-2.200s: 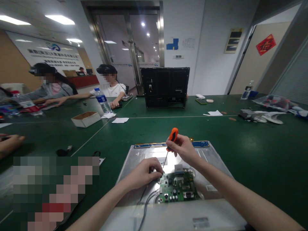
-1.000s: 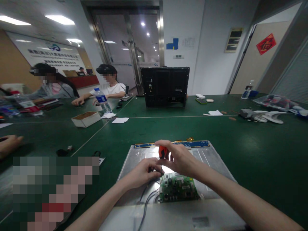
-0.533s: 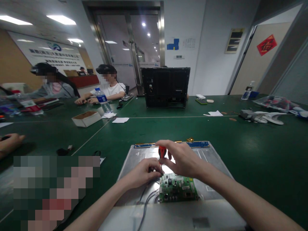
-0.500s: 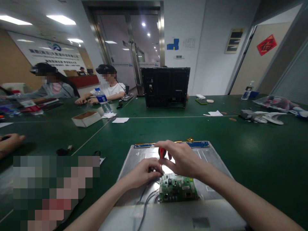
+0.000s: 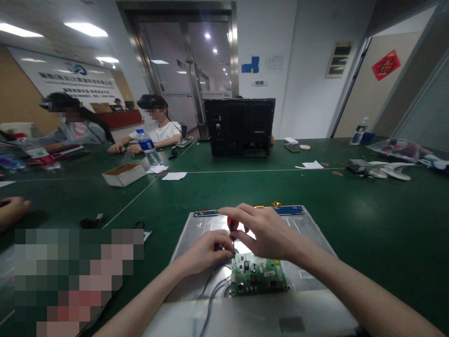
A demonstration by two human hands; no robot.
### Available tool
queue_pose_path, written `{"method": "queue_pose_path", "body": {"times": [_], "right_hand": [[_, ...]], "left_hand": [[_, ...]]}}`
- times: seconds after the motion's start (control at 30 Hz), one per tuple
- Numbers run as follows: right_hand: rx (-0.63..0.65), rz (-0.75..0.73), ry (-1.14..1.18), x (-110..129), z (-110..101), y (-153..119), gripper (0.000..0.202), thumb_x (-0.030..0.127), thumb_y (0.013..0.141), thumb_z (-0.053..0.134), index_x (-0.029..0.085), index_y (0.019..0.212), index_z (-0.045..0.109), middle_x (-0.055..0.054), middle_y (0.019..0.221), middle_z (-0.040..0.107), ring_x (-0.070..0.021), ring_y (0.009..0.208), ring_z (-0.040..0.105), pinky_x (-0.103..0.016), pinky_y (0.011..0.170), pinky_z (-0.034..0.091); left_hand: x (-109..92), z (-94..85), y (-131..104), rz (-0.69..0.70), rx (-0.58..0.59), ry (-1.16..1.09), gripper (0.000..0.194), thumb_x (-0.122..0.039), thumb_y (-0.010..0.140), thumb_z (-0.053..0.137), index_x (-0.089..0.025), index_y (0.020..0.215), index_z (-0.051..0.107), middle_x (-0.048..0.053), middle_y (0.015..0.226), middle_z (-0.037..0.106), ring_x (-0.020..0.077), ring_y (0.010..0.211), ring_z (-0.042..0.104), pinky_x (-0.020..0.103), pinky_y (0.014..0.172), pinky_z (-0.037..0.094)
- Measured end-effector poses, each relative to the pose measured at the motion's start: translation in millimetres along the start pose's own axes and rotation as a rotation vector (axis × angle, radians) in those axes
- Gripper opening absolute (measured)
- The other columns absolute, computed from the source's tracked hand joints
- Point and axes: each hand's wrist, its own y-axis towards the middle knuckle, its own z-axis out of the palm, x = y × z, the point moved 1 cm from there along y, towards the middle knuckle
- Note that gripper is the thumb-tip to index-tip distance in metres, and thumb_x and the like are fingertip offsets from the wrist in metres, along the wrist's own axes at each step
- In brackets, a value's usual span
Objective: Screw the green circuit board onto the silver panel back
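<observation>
A metal panel lies flat in front of me, with a green circuit board on it. My right hand grips a red and black screwdriver, which stands upright with its tip at the board's upper left corner. Beside that tip, my left hand has its fingers closed; what they hold, if anything, is too small to tell. Grey cables run from the board's left side toward me. Along the panel's far edge is a blue strip board.
A black monitor stands across the green table. Left of it are a water bottle and an open box. Another person's hand rests at the far left. Grey-white parts lie at the right.
The view has shifted slightly. The screwdriver handle leans a little differently, and my right fingers have moved slightly left on it. My left hand stays by the board's corner.
</observation>
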Motion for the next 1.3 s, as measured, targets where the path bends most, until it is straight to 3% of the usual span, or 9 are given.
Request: {"method": "queue_pose_path", "body": {"times": [0.23, 0.47, 0.9, 1.17, 1.3], "right_hand": [[0.026, -0.033, -0.016, -1, -2, 1, 0.033, 0.032, 0.092, 0.05, 0.025, 0.124, 0.046, -0.001, 0.097, 0.062, -0.0127, 0.07, 0.055, -0.026, 0.055, 0.037], [0.046, -0.034, 0.006, 1, -9, 0, 0.047, 0.017, 0.087, 0.047, 0.021, 0.133, 0.036, -0.006, 0.115, 0.059, -0.0143, 0.083, 0.057, -0.027, 0.061, 0.042], [0.051, -0.045, -0.072, 0, -10, 2, 0.034, 0.031, 0.092, 0.049, 0.023, 0.125, 0.046, -0.003, 0.099, 0.06, -0.0119, 0.069, 0.054, -0.025, 0.053, 0.036], [0.037, -0.073, -0.035, 2, -12, 0, 0.047, 0.021, 0.09, 0.046, 0.02, 0.135, 0.037, -0.007, 0.125, 0.056, -0.0149, 0.088, 0.059, -0.027, 0.062, 0.045], [0.038, -0.067, -0.031, 3, -12, 0, 0.051, 0.016, 0.087, 0.046, 0.019, 0.137, 0.035, -0.009, 0.126, 0.056, -0.0159, 0.09, 0.06, -0.029, 0.065, 0.048]], "left_hand": [[3, 0.5, -1, -0.042, -0.007, 0.009, 0.011, -0.021, 0.073, 0.061, -0.017, 0.079, 0.069, 0.001, 0.079, 0.065, 0.0169, 0.074, 0.057, 0.028, 0.07, 0.043], [0, -0.2, -1, -0.038, -0.002, 0.023, 0.01, -0.022, 0.073, 0.061, -0.016, 0.078, 0.068, 0.0, 0.075, 0.063, 0.0156, 0.07, 0.055, 0.026, 0.065, 0.041], [-1, -0.2, -1, -0.031, -0.004, 0.007, 0.011, -0.02, 0.073, 0.062, -0.017, 0.081, 0.069, 0.001, 0.078, 0.065, 0.0172, 0.075, 0.057, 0.026, 0.069, 0.043], [-1, 0.2, -1, -0.037, -0.014, 0.036, 0.007, -0.02, 0.072, 0.062, -0.016, 0.075, 0.067, -0.001, 0.072, 0.062, 0.0152, 0.069, 0.053, 0.024, 0.063, 0.04], [-3, 0.2, 0, -0.03, 0.002, 0.018, 0.007, -0.02, 0.072, 0.061, -0.016, 0.075, 0.067, -0.001, 0.07, 0.061, 0.0147, 0.068, 0.052, 0.023, 0.061, 0.039]]}}
